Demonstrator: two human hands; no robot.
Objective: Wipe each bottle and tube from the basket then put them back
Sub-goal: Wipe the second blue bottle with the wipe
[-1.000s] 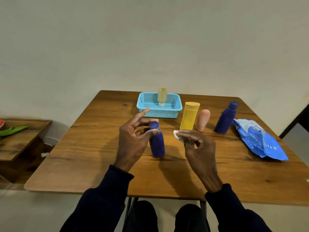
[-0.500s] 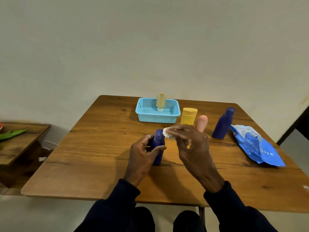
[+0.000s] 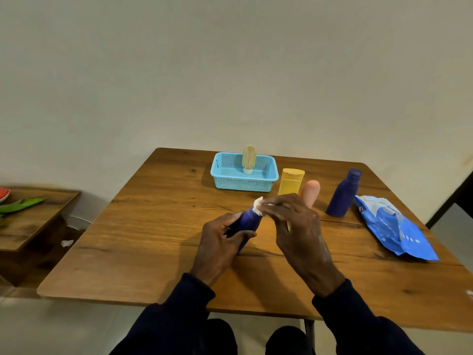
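My left hand grips a small dark blue bottle, tilted to the right above the table's middle. My right hand pinches a white wipe against the top of that bottle. A light blue basket stands at the back with a beige tube upright in it. To its right stand a yellow bottle, a pink tube and a taller dark blue bottle.
A blue wipes pack lies at the right side of the wooden table. A lower wooden side table with green and red things stands to the left. A wall is behind the table.
My left hand closed around the small blue bottle and tilted it. My right hand brought the wipe onto the bottle's top.
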